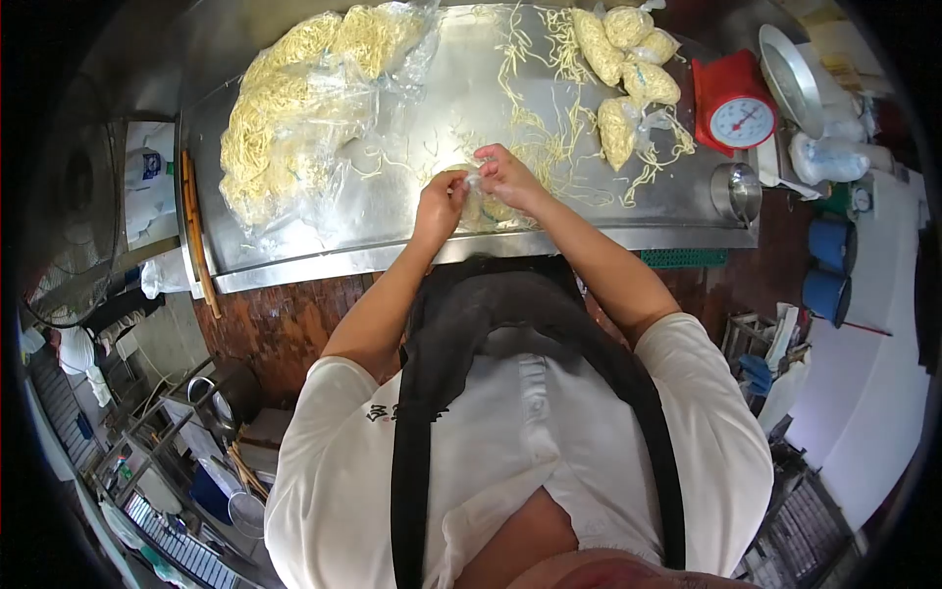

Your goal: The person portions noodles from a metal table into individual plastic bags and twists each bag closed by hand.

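My left hand (443, 202) and my right hand (510, 181) meet near the front edge of the steel table (422, 137). Between them they pinch the gathered top of a clear plastic bag (487, 210), which has pale noodles inside and rests on the table. The fingers of both hands are bent at the bag's neck, the right index finger partly raised. A big heap of noodles (285, 128), partly under clear plastic, lies to the left. Several filled noodle bags (618, 128) sit at the right, with loose strands (549, 137) scattered between.
A red scale (728, 103) stands at the table's right, beside a metal pan (790, 80). A round steel bowl (738, 191) sits at the front right corner. Wooden rods (196, 231) lie along the left edge. Blue containers (829, 270) are farther right.
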Available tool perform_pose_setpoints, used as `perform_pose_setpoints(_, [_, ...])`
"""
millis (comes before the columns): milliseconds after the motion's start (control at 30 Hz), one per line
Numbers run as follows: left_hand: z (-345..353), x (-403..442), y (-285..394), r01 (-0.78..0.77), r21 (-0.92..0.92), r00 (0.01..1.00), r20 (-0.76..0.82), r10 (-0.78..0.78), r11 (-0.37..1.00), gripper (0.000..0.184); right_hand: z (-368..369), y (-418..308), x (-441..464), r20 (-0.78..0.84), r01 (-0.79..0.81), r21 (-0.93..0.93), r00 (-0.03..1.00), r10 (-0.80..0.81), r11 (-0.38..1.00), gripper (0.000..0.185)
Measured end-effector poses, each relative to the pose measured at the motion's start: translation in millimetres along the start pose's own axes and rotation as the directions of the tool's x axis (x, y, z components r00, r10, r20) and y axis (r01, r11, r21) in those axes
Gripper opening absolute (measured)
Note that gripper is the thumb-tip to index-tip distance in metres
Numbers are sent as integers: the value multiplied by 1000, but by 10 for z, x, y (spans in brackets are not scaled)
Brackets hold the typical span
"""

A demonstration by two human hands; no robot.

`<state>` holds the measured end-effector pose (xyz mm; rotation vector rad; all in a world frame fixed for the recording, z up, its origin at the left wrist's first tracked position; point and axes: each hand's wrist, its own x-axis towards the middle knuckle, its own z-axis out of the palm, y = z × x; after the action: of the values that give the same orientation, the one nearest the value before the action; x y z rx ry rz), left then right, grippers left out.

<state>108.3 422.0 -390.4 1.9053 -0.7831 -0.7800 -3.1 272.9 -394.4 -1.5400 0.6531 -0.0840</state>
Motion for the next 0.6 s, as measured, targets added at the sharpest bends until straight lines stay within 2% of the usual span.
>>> perform_pose_setpoints(33, [-17,-6,15,-4,36,1000,-16,4,999,23,-5,3,0,9,-9,13,1000,9,1000,50])
perform_pose_setpoints(167, [-129,27,24,22,52,995,101,-27,998,24,-64,-17,1,92,-71,60,994,65,996,57])
perform_pose_setpoints(267, [-124,91,-108,27,17,990,138,-29,999,21,-126,40,22,230,-155,159,966,116,975,55])
perform_pose_setpoints(300, [-123,87,-51,82,9,985,151,-83,997,22,-137,60,17,255,-165,182,960,115,969,55])
perform_pose_setpoints(367, [-97,98,64,21,61,990,141,-29,998,24,-139,105,3,306,-185,227,946,111,956,56])
perform_pose_setpoints(467, [10,110,144,-9,104,991,133,-5,994,23,-142,7,-58,421,-312,331,893,157,890,59])
perform_pose_setpoints(567, [79,148,121,13,90,991,135,-25,996,23,-181,117,-79,387,-191,231,918,90,954,58])
perform_pose_setpoints(600, [104,189,104,17,78,990,137,-28,997,23,-147,77,-110,231,71,32,970,-76,997,57])
